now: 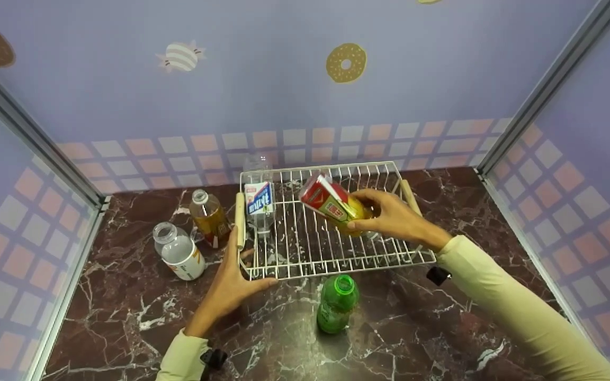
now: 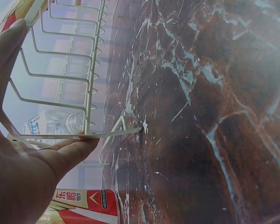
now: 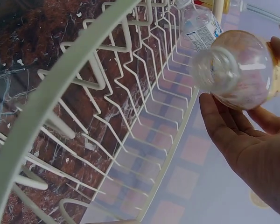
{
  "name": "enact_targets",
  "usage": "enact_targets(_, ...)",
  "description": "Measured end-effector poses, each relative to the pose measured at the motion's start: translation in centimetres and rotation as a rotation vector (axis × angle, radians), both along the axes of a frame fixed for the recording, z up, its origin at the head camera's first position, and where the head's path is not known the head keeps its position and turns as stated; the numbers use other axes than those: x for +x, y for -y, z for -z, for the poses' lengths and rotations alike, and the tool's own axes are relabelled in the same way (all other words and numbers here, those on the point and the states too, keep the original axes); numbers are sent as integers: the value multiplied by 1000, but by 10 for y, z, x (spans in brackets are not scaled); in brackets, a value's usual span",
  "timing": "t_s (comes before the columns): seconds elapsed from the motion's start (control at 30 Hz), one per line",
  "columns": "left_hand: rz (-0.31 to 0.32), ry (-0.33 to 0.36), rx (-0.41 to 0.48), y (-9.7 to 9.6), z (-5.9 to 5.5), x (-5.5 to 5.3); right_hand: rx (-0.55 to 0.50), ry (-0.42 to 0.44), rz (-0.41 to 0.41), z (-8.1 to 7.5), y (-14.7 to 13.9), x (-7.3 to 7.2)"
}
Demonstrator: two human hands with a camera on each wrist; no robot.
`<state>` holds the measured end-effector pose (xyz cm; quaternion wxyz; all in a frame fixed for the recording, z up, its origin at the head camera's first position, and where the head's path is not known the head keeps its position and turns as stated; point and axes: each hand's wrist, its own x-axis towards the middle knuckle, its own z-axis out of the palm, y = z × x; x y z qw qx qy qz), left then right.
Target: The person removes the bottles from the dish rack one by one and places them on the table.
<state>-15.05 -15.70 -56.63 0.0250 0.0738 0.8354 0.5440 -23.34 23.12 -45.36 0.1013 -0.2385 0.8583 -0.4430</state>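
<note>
My right hand [image 1: 392,217] grips a plastic bottle [image 1: 331,202] with a red and yellow label, tilted over the middle of a white wire rack [image 1: 240,211]. Its clear, uncapped neck [image 3: 217,70] points toward the rack's near side in the right wrist view. With thumb and fingers, my left hand [image 1: 233,286] holds the rack's front left corner; in the left wrist view the thumb lies along the rim and fingertips [image 2: 89,145] press the lower side. Inside the rack's left end lies a clear bottle [image 1: 259,198] with a blue and white label.
Left of the rack stand a clear bottle [image 1: 184,262] with a white label and an amber-tinted bottle [image 1: 209,217] with a red label. A green bottle [image 1: 337,307] stands in front of the rack. A patterned wall [image 1: 284,95] rises behind the dark marbled tabletop [image 1: 125,307].
</note>
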Motion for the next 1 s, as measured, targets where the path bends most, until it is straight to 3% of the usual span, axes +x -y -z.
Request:
enact_targets(0.6,37,-43,47,1,1,-2,33,-32,-17,-3,-4,10)
enact_targets(1.0,5,-112,-55,4,-1,3,58,-69,-21,-6,-5,15)
